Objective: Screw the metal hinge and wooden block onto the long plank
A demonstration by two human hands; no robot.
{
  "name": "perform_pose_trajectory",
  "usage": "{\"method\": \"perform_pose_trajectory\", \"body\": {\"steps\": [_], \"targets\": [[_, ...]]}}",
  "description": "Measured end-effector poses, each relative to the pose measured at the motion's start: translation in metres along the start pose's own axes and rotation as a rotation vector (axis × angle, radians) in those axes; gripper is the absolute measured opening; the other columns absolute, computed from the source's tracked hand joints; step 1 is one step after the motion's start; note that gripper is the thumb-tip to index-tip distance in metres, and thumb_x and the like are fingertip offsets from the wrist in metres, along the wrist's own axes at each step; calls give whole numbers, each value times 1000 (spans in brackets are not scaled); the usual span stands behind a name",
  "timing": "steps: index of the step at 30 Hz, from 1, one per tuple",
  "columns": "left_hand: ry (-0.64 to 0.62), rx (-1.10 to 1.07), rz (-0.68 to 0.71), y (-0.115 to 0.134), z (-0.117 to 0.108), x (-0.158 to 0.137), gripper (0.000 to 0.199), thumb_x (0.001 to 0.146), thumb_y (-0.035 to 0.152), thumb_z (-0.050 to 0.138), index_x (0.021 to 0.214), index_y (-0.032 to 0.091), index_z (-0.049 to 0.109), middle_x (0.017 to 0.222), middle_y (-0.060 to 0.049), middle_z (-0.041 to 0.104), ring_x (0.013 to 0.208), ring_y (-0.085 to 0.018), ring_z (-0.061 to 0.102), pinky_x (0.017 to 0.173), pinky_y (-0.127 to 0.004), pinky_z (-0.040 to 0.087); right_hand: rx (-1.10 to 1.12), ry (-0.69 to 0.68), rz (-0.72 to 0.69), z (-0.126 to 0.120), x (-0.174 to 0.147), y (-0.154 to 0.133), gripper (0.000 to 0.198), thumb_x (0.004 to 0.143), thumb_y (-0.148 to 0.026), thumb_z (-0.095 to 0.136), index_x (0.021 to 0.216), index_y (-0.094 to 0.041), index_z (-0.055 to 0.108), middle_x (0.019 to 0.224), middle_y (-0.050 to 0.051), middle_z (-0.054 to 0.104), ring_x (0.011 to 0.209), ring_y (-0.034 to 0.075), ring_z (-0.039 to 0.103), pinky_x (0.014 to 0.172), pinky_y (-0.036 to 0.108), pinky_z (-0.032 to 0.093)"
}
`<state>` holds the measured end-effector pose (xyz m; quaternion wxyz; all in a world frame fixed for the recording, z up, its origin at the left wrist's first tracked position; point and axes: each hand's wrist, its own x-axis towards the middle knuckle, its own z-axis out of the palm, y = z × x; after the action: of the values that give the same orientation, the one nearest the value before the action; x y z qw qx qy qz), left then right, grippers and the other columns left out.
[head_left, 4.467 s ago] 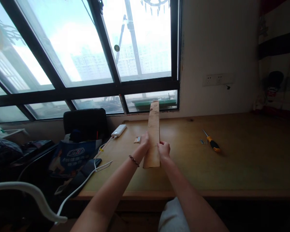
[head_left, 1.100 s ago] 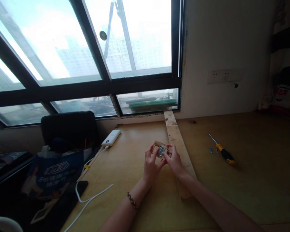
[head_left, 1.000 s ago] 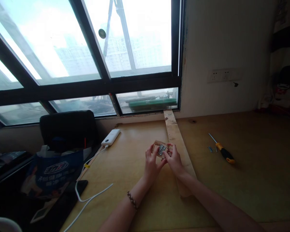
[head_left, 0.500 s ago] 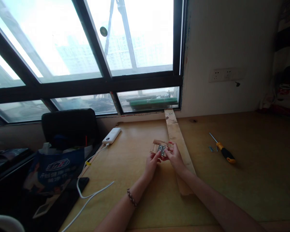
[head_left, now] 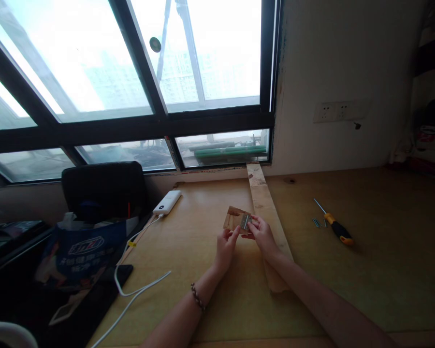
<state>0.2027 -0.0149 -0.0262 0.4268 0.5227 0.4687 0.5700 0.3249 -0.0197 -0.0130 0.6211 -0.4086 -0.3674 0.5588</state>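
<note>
From where I stand I count two bare hands, one left hand (head_left: 224,252) and one right hand (head_left: 264,237). I make out one metal hinge (head_left: 245,222), one flat brown piece (head_left: 233,218), one long wooden plank (head_left: 270,208) and one screwdriver (head_left: 335,229). The screws (head_left: 315,223) look like three, though they're too small to be sure. There's also one desk (head_left: 348,285), one power bank (head_left: 168,202), at least one charging cable (head_left: 118,280), one chair (head_left: 103,186), one printed bag (head_left: 81,256), one braided bracelet (head_left: 197,296) and two wall sockets (head_left: 325,112).
</note>
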Motion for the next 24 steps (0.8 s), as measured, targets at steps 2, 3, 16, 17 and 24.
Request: {"method": "perform_pose_trajectory", "body": {"steps": [2, 3, 16, 17, 24], "targets": [[-44, -46, -26, 0, 1, 1, 27, 66, 38, 65, 67, 11, 63, 60, -3, 63, 59, -15, 58, 55, -22, 43, 12, -7, 3, 0, 0, 0, 43, 66, -39, 63, 96, -15, 44, 83, 6, 66, 69, 21, 66, 58, 35, 56], [-89, -83, -44, -1, 2, 1, 28, 66, 38, 65, 73, 11, 64, 66, -5, 65, 64, -16, 61, 59, -23, 45, 19, -14, 5, 0, 0, 0, 41, 66, -39, 62, 94, -16, 44, 82, 5, 66, 69, 20, 66, 58, 35, 56], [-150, -452, -414, -8, 1, 11, 38, 67, 37, 66, 92, 8, 60, 87, -15, 68, 58, -16, 64, 57, -27, 50, -467, 203, -260, -13, 6, -7, 22, 79, -41, 45, 84, -19, 43, 74, 7, 64, 58, 19, 64, 46, 28, 49], [-128, -467, -408, -8, 2, 15, 37, 68, 36, 65, 93, 9, 58, 87, -14, 68, 53, -13, 62, 54, -25, 49, -508, 239, -298, -18, 9, -10, 22, 79, -40, 44, 84, -19, 44, 75, 7, 65, 62, 20, 65, 49, 28, 49], [56, -658, -391, -22, 48, 66, 27, 63, 23, 71, 75, 15, 49, 58, 4, 57, 35, -2, 42, 38, -15, 35, -604, 539, -363, -61, 41, -23, 23, 72, -40, 51, 76, -18, 51, 75, 9, 64, 70, 20, 61, 62, 31, 49]]}}
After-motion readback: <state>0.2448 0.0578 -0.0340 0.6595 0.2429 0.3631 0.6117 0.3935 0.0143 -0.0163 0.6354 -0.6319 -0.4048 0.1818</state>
